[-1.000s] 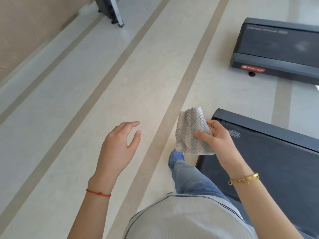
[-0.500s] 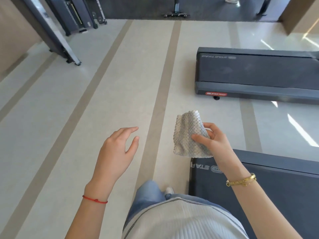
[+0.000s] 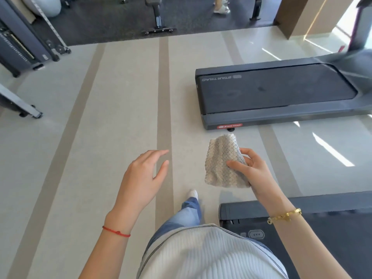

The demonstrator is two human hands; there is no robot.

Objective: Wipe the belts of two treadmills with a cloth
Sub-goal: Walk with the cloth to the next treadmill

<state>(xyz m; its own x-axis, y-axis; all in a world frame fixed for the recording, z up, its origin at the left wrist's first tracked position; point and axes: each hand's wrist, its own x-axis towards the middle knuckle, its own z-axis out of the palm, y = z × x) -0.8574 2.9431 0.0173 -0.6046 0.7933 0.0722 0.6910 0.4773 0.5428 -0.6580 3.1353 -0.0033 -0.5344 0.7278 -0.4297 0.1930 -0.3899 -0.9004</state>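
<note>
My right hand [image 3: 254, 170] pinches a grey woven cloth [image 3: 222, 162], held in the air above the pale floor. My left hand [image 3: 144, 176] hovers beside it, fingers relaxed and holding nothing. A dark treadmill lies ahead on the right, its black belt [image 3: 275, 87] bare and its rear end facing me. The rear corner of a second treadmill [image 3: 332, 224] is at the lower right, just under my right forearm. The cloth touches neither belt.
Striped beige floor [image 3: 120, 117] spreads to the left. Weight machines [image 3: 22, 43] stand at the far left, a bench frame [image 3: 158, 19] on the dark mat beyond. Another person's feet [image 3: 220, 7] show at the top. My leg and shoe [image 3: 193, 195] step between the treadmills.
The view has swung up and to the right, bringing the far treadmill closer and fully into view. The near treadmill has slid down to the lower right. Both hands keep their pose.
</note>
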